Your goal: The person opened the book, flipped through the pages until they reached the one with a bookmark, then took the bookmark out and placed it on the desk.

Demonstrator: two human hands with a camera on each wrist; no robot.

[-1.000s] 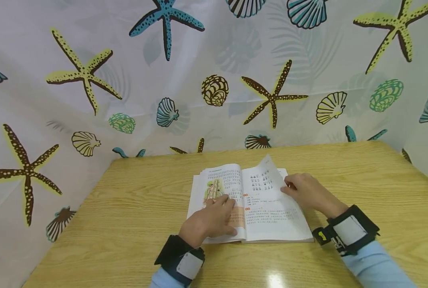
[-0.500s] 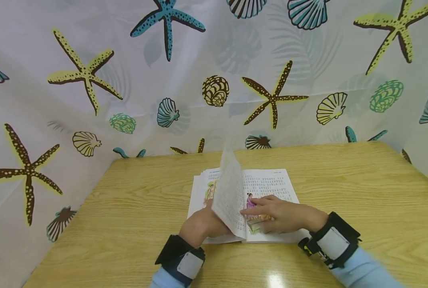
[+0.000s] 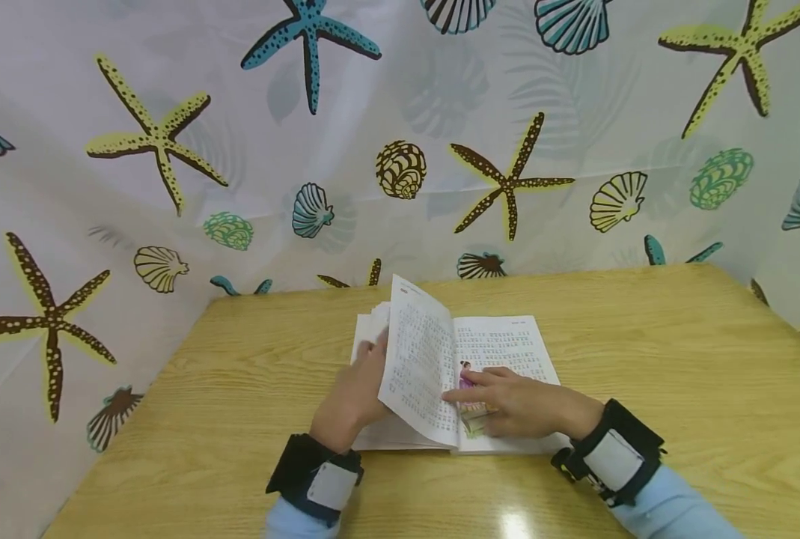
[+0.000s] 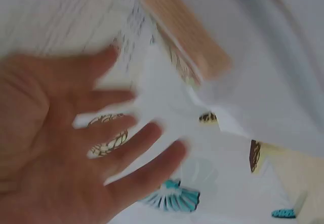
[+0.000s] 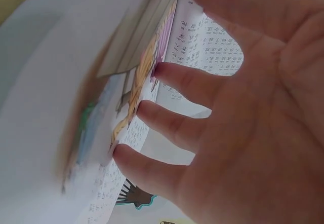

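Observation:
An open book (image 3: 507,344) with printed text lies on the table. One leaf (image 3: 416,359) stands half raised, leaning to the left of the spine. Behind that leaf is my left hand (image 3: 352,393), over the left pages, partly hidden by it. The left wrist view shows this hand (image 4: 76,138) blurred, fingers apart and extended, with nothing between them. My right hand (image 3: 521,404) rests on the right page, over a coloured picture of a figure in purple. In the right wrist view, its extended fingertips (image 5: 147,107) touch the page.
The wooden table (image 3: 265,374) extends around the book on all sides. Behind it hangs a white cloth (image 3: 251,180) printed with starfish and shells. Each wrist wears a black strap (image 3: 315,479) carrying a small device.
The right hand has brought the leaf across from the right, let it go and settled on the right page. The left hand has slid left and farther forward from under the leaf.

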